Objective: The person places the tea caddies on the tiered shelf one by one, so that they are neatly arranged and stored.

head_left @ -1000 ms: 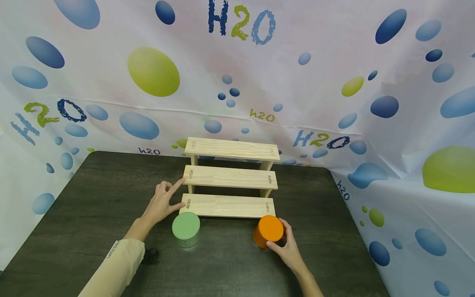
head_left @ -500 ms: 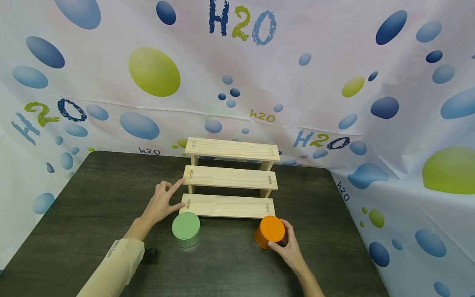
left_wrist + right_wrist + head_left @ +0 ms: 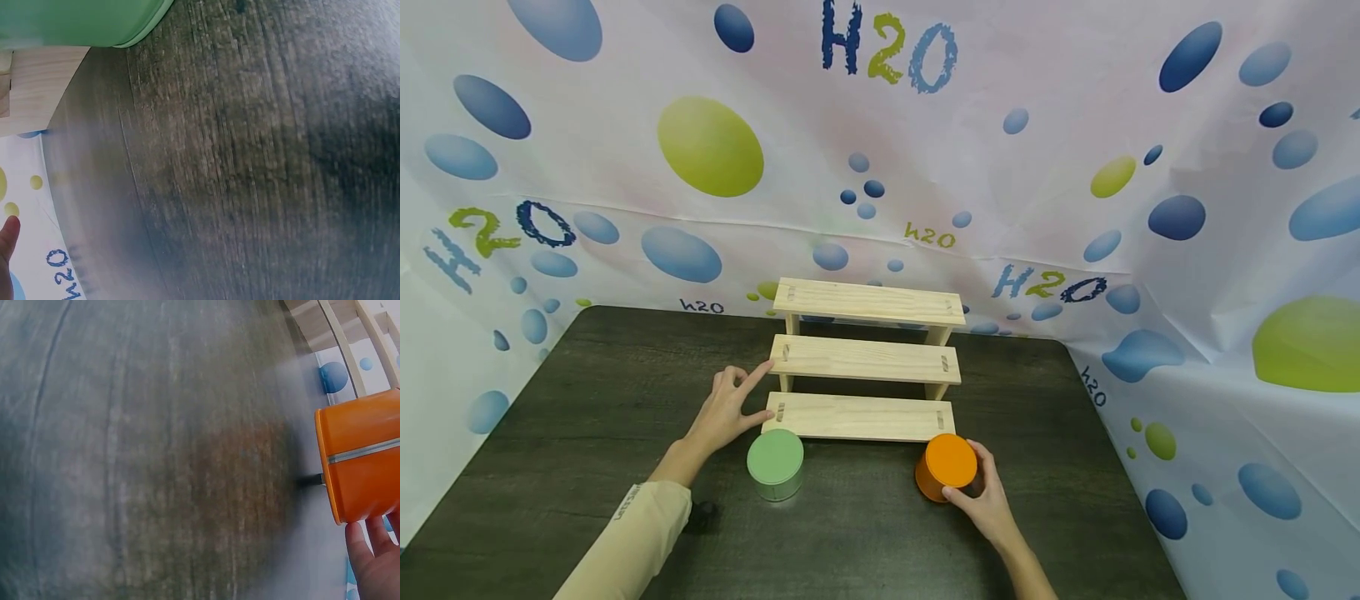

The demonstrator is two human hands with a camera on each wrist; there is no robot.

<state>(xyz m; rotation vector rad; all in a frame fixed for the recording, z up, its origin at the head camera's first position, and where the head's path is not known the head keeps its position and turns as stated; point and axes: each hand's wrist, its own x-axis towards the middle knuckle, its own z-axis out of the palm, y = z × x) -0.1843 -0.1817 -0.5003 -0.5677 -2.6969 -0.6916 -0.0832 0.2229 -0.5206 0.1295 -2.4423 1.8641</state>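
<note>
Right hand (image 3: pixel 988 504): curled round orange tin (image 3: pixel 950 462), front right of wooden rack (image 3: pixel 865 359), contact with desk (image 3: pixel 850 542) unclear | left hand (image 3: pixel 722 417): thumb, forefinger spread, at rack's left end | advised: even grip, tin level

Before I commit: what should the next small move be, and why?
Probably ease the orange tin up toward the lowest step: the right hand grips it near that step's right end, and the left hand touches the wooden stand.
</note>
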